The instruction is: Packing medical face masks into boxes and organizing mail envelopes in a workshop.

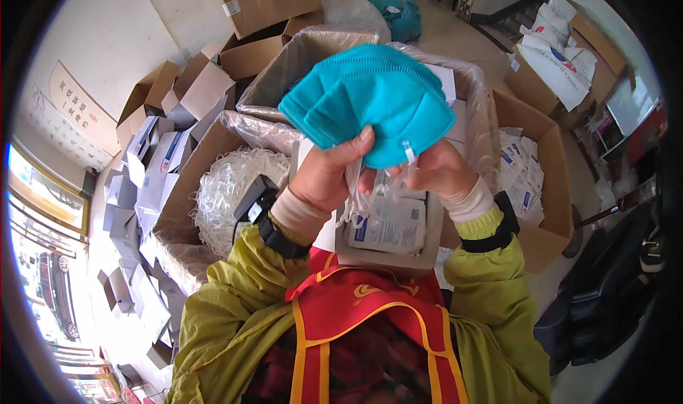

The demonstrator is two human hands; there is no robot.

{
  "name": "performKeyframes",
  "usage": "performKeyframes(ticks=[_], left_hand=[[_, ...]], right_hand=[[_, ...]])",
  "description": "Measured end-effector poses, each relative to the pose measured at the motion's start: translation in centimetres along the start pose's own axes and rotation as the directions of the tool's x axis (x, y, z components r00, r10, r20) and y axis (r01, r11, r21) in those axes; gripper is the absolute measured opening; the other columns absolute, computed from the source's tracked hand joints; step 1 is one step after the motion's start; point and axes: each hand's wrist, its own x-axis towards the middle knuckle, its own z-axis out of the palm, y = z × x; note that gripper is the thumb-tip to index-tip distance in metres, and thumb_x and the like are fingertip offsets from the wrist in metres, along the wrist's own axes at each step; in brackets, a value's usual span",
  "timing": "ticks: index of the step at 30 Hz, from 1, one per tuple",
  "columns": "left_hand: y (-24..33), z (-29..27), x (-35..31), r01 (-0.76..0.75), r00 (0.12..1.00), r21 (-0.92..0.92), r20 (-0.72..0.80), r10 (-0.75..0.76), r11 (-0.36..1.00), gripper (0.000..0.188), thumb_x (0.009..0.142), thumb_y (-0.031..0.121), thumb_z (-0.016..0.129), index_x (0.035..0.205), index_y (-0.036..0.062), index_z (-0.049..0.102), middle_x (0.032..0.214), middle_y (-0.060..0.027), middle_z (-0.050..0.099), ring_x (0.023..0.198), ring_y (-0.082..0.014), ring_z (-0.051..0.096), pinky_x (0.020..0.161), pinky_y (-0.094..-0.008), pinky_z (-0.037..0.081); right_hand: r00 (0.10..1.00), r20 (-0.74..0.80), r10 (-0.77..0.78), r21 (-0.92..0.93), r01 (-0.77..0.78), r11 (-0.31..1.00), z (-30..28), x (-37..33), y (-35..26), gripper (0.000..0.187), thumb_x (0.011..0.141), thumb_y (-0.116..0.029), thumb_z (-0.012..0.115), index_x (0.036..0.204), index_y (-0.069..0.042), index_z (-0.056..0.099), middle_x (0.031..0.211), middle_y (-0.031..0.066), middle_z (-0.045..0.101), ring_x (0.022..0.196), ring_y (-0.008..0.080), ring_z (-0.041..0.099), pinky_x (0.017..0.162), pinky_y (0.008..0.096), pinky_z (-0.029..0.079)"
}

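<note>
A teal respirator mask (370,98) is held up in front of me, its pleated cup spread out. My left hand (331,162) is closed on its lower edge, the thumb lying on the fabric. My right hand (448,175) is closed at the lower right edge, close to a small white clip (409,151) where a strap attaches. White elastic straps (356,197) dangle below the mask between both hands. Under them is a small open box (427,251) containing flat white printed packets (388,222).
Left of my hands, a plastic-lined carton (181,197) holds a heap of white elastic straps (231,183). Another carton (558,169) on the right contains white packets (523,165). Small boxes (153,169) pile up at far left. A teal bag (398,12) lies on the floor beyond.
</note>
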Motion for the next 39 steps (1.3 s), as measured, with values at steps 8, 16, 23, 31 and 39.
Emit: performKeyframes(ticks=[8,16,23,31,39], left_hand=[[4.1,-0.6,1.8,-0.073,0.997,-0.096,-0.019,0.072,0.993,0.040,0.097,0.039,0.051,0.116,0.0034,0.053,0.086,-0.0152,0.068,0.050,-0.0104,0.049,0.049,-0.0236,0.042],[4.1,-1.1,2.0,-0.027,1.000,-0.159,0.008,0.029,0.987,0.035,0.098,0.037,0.050,0.112,0.0059,0.053,0.089,-0.0153,0.067,0.046,-0.0072,0.043,0.046,-0.0203,0.037],[2.5,0.4,1.9,0.103,0.991,-0.056,-0.079,-0.108,0.993,0.028,0.096,0.033,0.055,0.106,0.0066,0.056,0.079,-0.0143,0.068,0.041,-0.0074,0.041,0.039,-0.0190,0.031],[1.0,0.7,0.3,0.318,0.948,0.103,-0.016,-0.318,0.942,0.035,0.090,0.029,0.064,0.112,0.0043,0.054,0.084,-0.0116,0.068,0.048,-0.0084,0.051,0.038,-0.0187,0.033],[-1.0,-0.3,-3.3,-0.108,0.971,0.905,0.008,0.238,0.412,0.109,0.067,0.017,0.084,0.146,-0.0022,0.011,0.101,-0.0146,0.062,0.090,-0.0259,0.065,0.073,-0.0348,0.053]], right_hand=[[0.913,-0.293,0.284,-0.094,-0.323,0.942,0.9,-0.5,1.3,0.021,0.096,-0.020,0.055,0.105,-0.003,0.063,0.079,-0.0002,0.059,0.070,0.0080,0.055,0.067,0.0226,0.045],[0.837,-0.327,0.439,-0.203,-0.516,0.832,-0.2,-1.9,2.5,0.026,0.095,-0.024,0.057,0.110,-0.003,0.060,0.072,-0.0009,0.055,0.065,0.0080,0.055,0.063,0.0219,0.046],[0.919,-0.382,-0.101,-0.163,0.041,0.986,-3.6,-2.8,1.9,0.067,0.083,-0.028,0.072,0.138,-0.006,0.040,0.122,0.0105,0.058,0.104,0.0181,0.060,0.086,0.0241,0.047],[0.875,-0.472,0.104,0.087,-0.071,0.994,-1.4,-0.9,-1.3,0.047,0.084,-0.028,0.070,0.119,0.000,0.054,0.102,0.0061,0.064,0.085,0.0127,0.063,0.072,0.0251,0.053],[0.809,-0.551,0.204,0.156,-0.140,0.978,-1.3,-1.1,1.4,0.041,0.084,-0.030,0.068,0.112,-0.002,0.059,0.090,0.0023,0.065,0.070,0.0083,0.061,0.057,0.0181,0.049]])
